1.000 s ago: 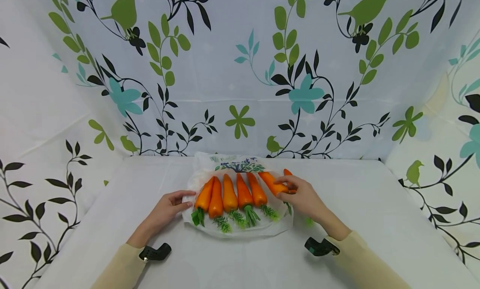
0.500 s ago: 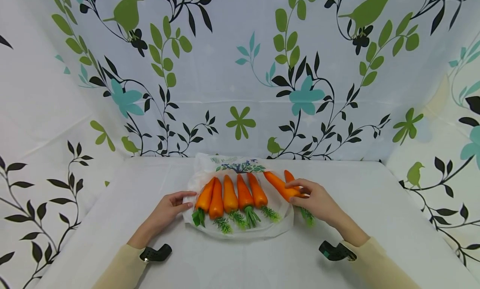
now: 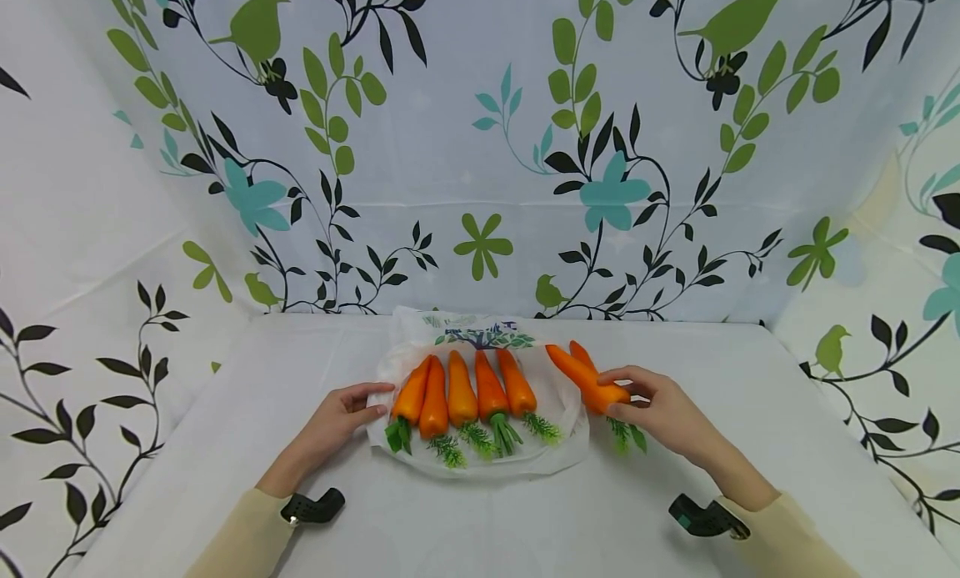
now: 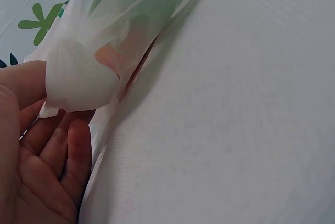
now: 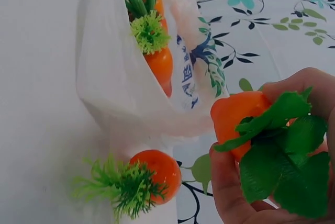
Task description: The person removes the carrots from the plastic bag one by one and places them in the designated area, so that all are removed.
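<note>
My left hand (image 3: 339,421) pinches the left edge of a thin white plastic bag (image 4: 81,80) with a printed tree. Several orange carrots (image 3: 459,390), artificial-looking with green tops, lie side by side on or in the bag; which one, I cannot tell. To the right of the bag, my right hand (image 3: 663,411) holds a carrot (image 5: 233,119) by its thick end, its broad green leaves facing the right wrist camera. Another carrot (image 5: 159,174) with feathery greens lies by the bag's right side, partly behind the held one in the head view.
A white-covered table (image 3: 480,520) carries everything. Behind it hangs a cloth (image 3: 420,144) printed with birds, leaves and flowers. A dark wrist camera (image 3: 315,505) sits on the left wrist, and another camera (image 3: 705,515) on the right.
My right hand has moved rightward with the carrot, away from the bag and the row. More of the carrot lying by the bag now shows. My left hand stays at the bag's edge.
</note>
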A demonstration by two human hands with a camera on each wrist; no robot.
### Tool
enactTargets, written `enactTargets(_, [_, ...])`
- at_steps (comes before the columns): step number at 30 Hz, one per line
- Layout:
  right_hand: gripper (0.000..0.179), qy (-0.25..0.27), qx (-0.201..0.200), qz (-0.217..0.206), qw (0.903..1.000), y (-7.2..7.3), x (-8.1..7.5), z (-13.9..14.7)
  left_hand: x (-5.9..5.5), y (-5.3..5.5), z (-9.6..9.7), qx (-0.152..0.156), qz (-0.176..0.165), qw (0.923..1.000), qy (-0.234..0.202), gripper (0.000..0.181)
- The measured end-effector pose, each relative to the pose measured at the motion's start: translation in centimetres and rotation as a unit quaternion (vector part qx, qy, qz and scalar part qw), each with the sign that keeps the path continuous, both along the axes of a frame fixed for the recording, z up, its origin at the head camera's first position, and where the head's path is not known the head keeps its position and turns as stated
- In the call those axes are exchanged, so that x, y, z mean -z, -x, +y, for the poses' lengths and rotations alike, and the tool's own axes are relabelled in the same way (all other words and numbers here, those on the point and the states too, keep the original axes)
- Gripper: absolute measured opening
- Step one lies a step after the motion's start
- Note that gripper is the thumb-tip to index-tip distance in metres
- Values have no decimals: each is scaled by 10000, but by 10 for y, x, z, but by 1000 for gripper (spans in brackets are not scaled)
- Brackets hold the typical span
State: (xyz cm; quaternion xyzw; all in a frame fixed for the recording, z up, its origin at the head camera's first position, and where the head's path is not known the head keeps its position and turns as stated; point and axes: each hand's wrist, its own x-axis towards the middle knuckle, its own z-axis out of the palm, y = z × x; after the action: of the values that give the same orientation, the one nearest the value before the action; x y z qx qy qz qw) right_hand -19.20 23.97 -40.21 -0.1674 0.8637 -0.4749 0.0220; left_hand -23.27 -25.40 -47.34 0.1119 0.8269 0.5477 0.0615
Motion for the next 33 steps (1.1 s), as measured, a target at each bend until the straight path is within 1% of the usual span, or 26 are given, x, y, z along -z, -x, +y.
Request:
enactTargets(6, [30,188,-83,41,9998,-5,1,8,0,-1,0,-27,-6,10000,24,41])
enactTargets(17, [32,245,112,67,9996,-9,0,23,-2,-1,1,-51,11,9999,88,41])
enactTargets(23, [32,108,315,160,9993,-4,4,32,-2,-2,1,-64,10,9999,109,41])
enactTargets(29, [36,56,599,-20,9982,4,11,40,-2,-1,0,12,68,10000,68,41])
enactTargets(33, [38,2,715,-78,9974,7,16,44,-2,-1,0,28,87,9999,117,41])
